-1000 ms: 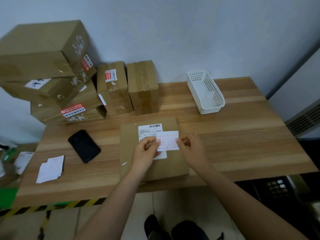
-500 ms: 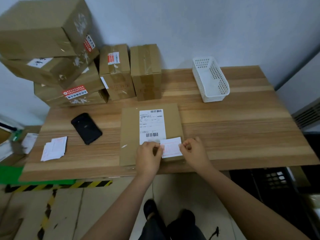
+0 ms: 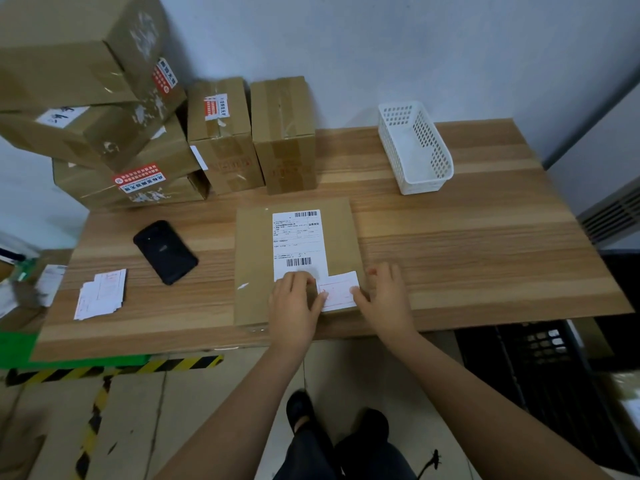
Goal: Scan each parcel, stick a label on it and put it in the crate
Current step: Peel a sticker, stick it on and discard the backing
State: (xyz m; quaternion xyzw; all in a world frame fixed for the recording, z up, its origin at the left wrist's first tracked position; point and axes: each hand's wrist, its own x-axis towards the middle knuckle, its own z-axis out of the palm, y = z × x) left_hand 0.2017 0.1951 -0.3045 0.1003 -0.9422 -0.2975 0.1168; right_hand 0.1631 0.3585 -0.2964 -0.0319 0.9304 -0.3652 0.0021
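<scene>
A flat brown parcel (image 3: 256, 258) lies on the wooden table (image 3: 467, 244) near its front edge, with a white shipping label (image 3: 298, 237) on top. A small white label with red print (image 3: 337, 292) lies flat on the parcel's near right corner. My left hand (image 3: 294, 299) rests flat on the parcel with its thumb pressing the small label's left edge. My right hand (image 3: 384, 292) has its fingers spread and its thumb on the label's right edge. A black crate (image 3: 540, 344) stands on the floor under the table's right side.
A black handheld scanner (image 3: 165, 251) and a pile of loose labels (image 3: 100, 294) lie left of the parcel. Several cardboard boxes (image 3: 221, 133) are stacked at the back left. A white perforated basket (image 3: 415, 147) sits at the back. Striped tape (image 3: 114, 368) marks the floor.
The small label has come down from above the shipping label to the parcel's near right corner. My fingers have gone from pinching it to pressing it flat.
</scene>
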